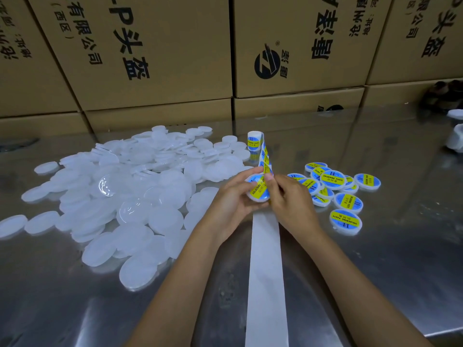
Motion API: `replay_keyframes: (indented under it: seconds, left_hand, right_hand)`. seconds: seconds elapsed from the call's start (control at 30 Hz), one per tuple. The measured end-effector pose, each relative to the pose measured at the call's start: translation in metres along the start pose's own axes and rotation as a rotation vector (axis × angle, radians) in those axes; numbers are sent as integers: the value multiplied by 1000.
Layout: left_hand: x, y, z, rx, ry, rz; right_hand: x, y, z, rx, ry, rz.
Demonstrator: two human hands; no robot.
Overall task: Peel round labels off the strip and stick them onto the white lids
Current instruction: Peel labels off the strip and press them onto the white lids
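Two bare forearms, sleeveless to the frame edge, hands [260, 196] ungloved, short-nailed

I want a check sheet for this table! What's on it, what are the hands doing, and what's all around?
Surface: shiny metal table.
Job's things: plain white lids heaped left; labelled lids grouped right; label strip rising from a small roll; bare backing trailing toward the person.
Clutter: white items at far right, unclear.
Hands: left hand holds a lid; right hand fingers press its label.
Cables: nothing seen.
Surroundings: stacked cardboard boxes behind.
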State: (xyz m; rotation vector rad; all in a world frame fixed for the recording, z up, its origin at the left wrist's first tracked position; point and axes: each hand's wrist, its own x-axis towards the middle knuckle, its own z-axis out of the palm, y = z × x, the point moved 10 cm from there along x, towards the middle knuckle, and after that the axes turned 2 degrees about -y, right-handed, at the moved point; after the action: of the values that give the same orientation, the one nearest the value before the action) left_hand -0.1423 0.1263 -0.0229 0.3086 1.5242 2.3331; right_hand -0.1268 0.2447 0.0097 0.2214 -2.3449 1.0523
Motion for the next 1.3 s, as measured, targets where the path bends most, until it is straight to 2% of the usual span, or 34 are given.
replay_keyframes:
  seconds: [0.1, 0.17, 0.23, 0.3, 0.4, 0.67, 0.77, 0.97, 1.03, 1.23, 1.3]
  left_hand:
    - [-3, 9, -6, 321, 63, 93]
    - [-5, 15, -11, 407, 100, 143]
    - [-7, 20, -17, 395, 158, 165]
    - [-8, 20, -27, 276, 229, 151]
    - [-9, 20, -38, 157, 288, 153]
    - [-12, 22, -44, 259, 410, 175]
    - [-12, 21, -40, 289, 372, 151]
    - [-9, 12, -6, 269, 117, 99]
    - [-9, 12, -1, 295, 84, 96]
    - [-16, 19, -17, 257, 233, 132]
    - [-17, 20, -23, 211, 273, 151]
  right_hand:
    - [0, 5, -2, 1, 12, 25]
    - [-1, 5, -2, 25, -6, 32]
    - [-1, 6, -2, 110, -14, 61]
    - [-3, 6, 4, 205, -51, 92]
    - [-7, 2, 20, 162, -155, 97]
    - [-7, 2, 18, 41, -127, 77]
    - [-6, 2, 18, -12, -106, 66]
    - [-1, 18, -1, -82, 20, 129]
    - [-1, 18, -3, -80, 31, 130]
    - [-3, 11, 5, 219, -20, 141]
    - [-5, 8, 11, 234, -79, 140]
